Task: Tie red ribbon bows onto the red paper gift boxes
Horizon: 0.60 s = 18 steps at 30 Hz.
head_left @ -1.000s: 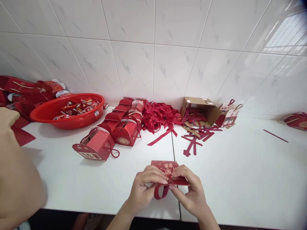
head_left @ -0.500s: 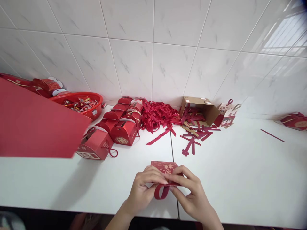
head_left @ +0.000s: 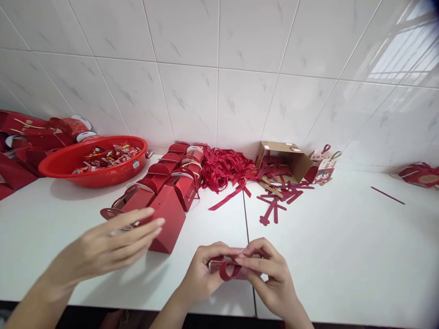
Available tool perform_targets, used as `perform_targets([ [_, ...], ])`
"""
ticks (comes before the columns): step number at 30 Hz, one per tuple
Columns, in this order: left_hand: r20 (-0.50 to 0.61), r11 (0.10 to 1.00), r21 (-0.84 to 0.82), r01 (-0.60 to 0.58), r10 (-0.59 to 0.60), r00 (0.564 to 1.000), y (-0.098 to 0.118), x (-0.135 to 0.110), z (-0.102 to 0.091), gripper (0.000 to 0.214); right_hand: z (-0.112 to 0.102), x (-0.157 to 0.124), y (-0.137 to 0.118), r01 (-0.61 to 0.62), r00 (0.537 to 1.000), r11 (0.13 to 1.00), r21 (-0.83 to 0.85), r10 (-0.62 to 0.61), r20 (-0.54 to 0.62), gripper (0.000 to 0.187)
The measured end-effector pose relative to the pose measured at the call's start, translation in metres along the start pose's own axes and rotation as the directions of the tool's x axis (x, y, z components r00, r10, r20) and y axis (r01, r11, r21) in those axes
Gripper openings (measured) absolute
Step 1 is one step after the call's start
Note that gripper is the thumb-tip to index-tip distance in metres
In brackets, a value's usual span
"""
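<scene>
My left hand (head_left: 202,269) and my right hand (head_left: 270,274) meet at the near edge of the white table (head_left: 343,246). Both pinch a small flat red box (head_left: 226,266) with a looped red ribbon handle (head_left: 228,273) hanging from it. The box is tilted edge-on between my fingers. To my left, another person's hand (head_left: 109,244) reaches in with fingers stretched out, touching a red gift box (head_left: 168,219) that stands in front of the row.
Several finished red gift boxes (head_left: 181,171) line up toward the tiled wall. A red basin (head_left: 61,167) with sweets sits at left. A pile of red ribbons (head_left: 226,167), a tipped cardboard box (head_left: 288,157) and loose red strips (head_left: 274,205) lie behind my hands.
The flat red box has been turned from lying face-up to edge-on between my fingers. The large red sheet at left is gone; another person's hand has come in with a red gift box.
</scene>
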State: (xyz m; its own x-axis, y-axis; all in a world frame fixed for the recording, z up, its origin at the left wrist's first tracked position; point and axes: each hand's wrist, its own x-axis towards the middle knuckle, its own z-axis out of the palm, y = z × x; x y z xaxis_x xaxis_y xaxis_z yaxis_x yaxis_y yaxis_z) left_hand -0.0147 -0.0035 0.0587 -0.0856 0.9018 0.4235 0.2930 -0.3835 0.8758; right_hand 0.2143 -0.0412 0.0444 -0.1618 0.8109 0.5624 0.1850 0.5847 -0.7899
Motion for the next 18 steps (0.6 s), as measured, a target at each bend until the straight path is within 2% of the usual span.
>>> perform_targets([
  [1, 0.141, 0.998, -0.063, -0.024, 0.032, 0.989, 0.000, -0.008, 0.021, 0.018, 0.000, 0.000, 0.000, 0.004, 1.000, 1.000, 0.010, -0.004, 0.000, 0.041],
  [2, 0.419, 0.979, -0.205, 0.017, 0.072, 0.905, 0.000, -0.013, 0.038, 0.016, 0.000, 0.000, 0.000, 0.008, 1.000, 1.000, 0.016, -0.008, -0.003, 0.041],
  [4, 0.572, 0.933, -0.344, 0.107, 0.117, 0.812, 0.003, -0.017, 0.056, 0.019, 0.000, 0.000, 0.001, 0.016, 1.000, 1.000, 0.021, -0.016, -0.006, 0.043],
  [5, 0.604, 0.918, -0.373, 0.136, 0.129, 0.786, 0.006, -0.015, 0.057, 0.022, 0.001, -0.001, 0.001, 0.021, 1.000, 1.000, 0.022, -0.021, -0.004, 0.043],
  [7, 0.605, 0.926, -0.352, 0.136, 0.114, 0.788, 0.009, -0.010, 0.052, 0.022, 0.001, -0.001, 0.001, 0.034, 0.999, 0.999, 0.023, -0.034, 0.000, 0.044],
  [11, 0.654, 0.941, -0.280, 0.190, 0.043, 0.755, 0.014, -0.006, 0.041, 0.015, 0.001, -0.002, 0.001, 0.046, 0.999, 0.999, 0.016, -0.047, 0.014, 0.046],
  [18, 0.701, 0.893, -0.294, 0.341, -0.041, 0.712, 0.015, -0.006, 0.045, 0.007, -0.001, -0.001, 0.003, 0.095, 0.995, 0.995, -0.009, -0.095, 0.038, 0.051],
])
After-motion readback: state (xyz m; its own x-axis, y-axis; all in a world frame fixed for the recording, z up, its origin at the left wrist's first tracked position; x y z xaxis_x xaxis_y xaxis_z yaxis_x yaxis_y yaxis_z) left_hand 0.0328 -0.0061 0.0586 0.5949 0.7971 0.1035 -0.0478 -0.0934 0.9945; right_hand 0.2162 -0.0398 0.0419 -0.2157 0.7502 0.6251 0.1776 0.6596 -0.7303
